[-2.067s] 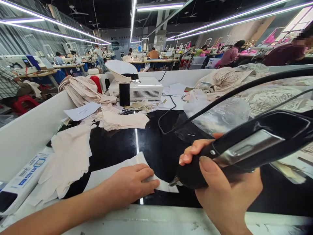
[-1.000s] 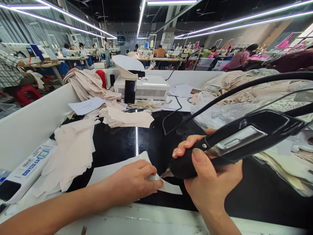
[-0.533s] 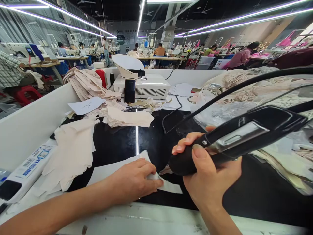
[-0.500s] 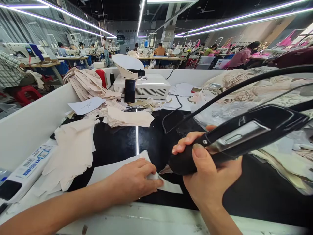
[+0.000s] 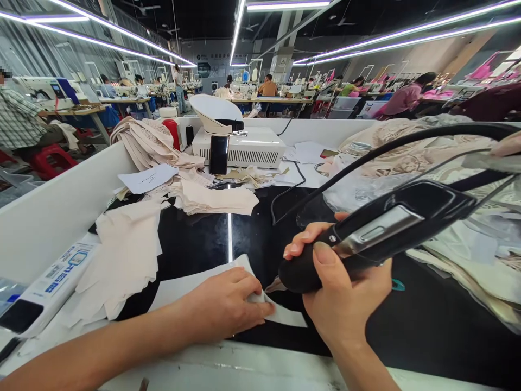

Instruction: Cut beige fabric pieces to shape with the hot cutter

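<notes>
Lower centre, the left hand (image 5: 228, 296) lies over the white piece (image 5: 179, 288), fingers curled close together and pressing it to the black tabletop (image 5: 195, 239); whether they pinch its edge I cannot tell. The fingers of the right hand (image 5: 345, 293) are clamped around the tool (image 5: 374, 233), its nose just beside the piece's right part. The step in hand looks like working the tool at that edge; the next move seems to call for a steady piece and fingertips clear. Middle right, a clear bag (image 5: 358, 193) and a jar (image 5: 360, 147) have contents too indistinct to name.
</notes>
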`<state>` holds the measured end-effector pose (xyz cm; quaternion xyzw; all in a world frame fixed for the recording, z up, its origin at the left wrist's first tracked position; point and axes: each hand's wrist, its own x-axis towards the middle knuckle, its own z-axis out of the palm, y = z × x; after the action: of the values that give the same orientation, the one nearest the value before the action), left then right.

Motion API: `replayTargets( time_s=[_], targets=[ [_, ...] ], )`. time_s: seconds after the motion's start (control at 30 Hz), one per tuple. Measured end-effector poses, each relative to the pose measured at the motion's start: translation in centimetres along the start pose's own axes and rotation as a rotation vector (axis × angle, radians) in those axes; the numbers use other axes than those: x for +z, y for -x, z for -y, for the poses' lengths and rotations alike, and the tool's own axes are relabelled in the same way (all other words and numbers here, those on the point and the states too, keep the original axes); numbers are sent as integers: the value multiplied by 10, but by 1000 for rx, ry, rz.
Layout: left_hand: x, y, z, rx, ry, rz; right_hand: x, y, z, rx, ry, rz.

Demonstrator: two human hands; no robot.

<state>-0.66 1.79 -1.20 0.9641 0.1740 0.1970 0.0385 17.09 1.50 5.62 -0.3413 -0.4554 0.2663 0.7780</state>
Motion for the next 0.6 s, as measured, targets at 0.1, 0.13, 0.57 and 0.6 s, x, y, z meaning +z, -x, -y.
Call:
replayTargets(
  time_s=[0.1,0.13,0.57,0.6],
  targets=[
    [-1,0,0,1,19,-13,-1,-3,1,1,0,-6],
    [-2,0,1,-6,41,-38,-1,-4,1,-4,1,3],
    [-10,-9,28,-716,70,-5,-22,-21,-5,-57,256,83],
    [-8,-10,28,-722,95,-1,-26,-24,-5,-55,297,102]
  ],
)
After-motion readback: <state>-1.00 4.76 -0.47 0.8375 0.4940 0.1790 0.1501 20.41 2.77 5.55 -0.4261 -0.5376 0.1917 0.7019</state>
